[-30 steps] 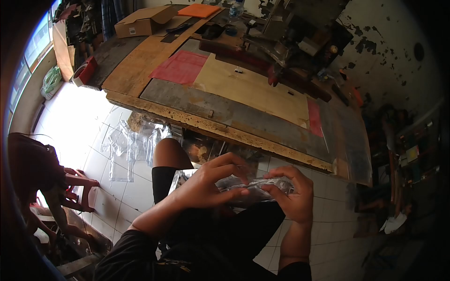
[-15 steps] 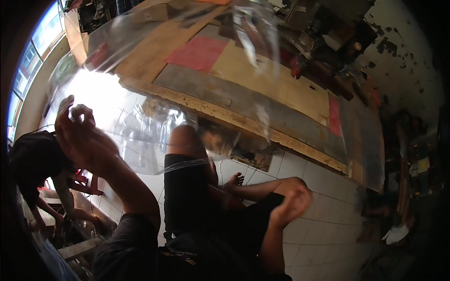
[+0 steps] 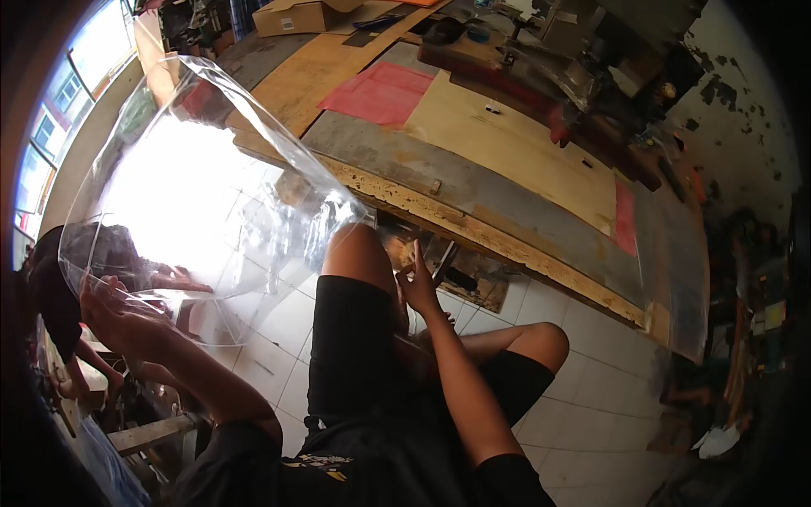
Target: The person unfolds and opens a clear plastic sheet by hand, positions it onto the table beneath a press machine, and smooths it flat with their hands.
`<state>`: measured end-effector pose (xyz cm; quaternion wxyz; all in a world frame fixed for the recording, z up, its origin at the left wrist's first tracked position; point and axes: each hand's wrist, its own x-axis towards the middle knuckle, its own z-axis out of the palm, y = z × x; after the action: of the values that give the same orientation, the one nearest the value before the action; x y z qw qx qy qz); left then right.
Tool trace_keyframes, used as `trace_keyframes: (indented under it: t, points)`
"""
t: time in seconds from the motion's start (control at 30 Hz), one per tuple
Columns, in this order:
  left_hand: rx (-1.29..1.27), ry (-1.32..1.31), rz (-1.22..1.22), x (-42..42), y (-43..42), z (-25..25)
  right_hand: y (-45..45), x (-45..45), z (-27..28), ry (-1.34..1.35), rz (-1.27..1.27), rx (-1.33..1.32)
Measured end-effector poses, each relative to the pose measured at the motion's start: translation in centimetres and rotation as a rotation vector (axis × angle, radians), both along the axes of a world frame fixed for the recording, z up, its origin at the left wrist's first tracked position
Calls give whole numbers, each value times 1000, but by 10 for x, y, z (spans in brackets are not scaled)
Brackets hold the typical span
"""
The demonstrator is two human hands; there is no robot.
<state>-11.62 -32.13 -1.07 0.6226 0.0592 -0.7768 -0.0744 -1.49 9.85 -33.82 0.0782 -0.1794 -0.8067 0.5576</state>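
Observation:
A large clear plastic sheet, bent in a curve with bright glare on it, stands up on the left between the table and my body. My left hand is closed on its lower left edge, with the fingers partly seen through the plastic. The sheet's right edge comes down near my raised knee. My right hand is just right of that knee, below the table edge. Its fingers are apart, the index finger points up, and nothing shows in it.
A worktable with a worn wooden edge bears red and yellow sheets. A cardboard box and a dark red clamp bar lie towards its back. Another person crouches at the left, beyond the plastic. White tiles cover the floor.
The plastic has swung left off the table top and now stands curved on the left. My left hand has gone down and left. My right hand has moved left and forward, beside the knee.

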Motion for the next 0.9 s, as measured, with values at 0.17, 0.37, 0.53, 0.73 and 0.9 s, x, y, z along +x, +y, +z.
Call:
trace_keyframes:
  t: [0.17, 0.37, 0.53, 0.73, 0.9]
  points:
    - [224, 67, -264, -9, -14, -7, 11, -10, -29, -320, 150, 34]
    - [639, 20, -526, 0, 29, -3, -20, -7, 19, 71, -6, -466]
    - [113, -103, -894, 8, 34, 15, -17, 21, -11, -548, 229, -114]
    - [117, -227, -1621, 28, -10, 35, 14, 89, 23, -741, 251, 357]
    - [740, -153, -2113, 26, 74, 17, 12, 145, 107, -331, 183, 123]
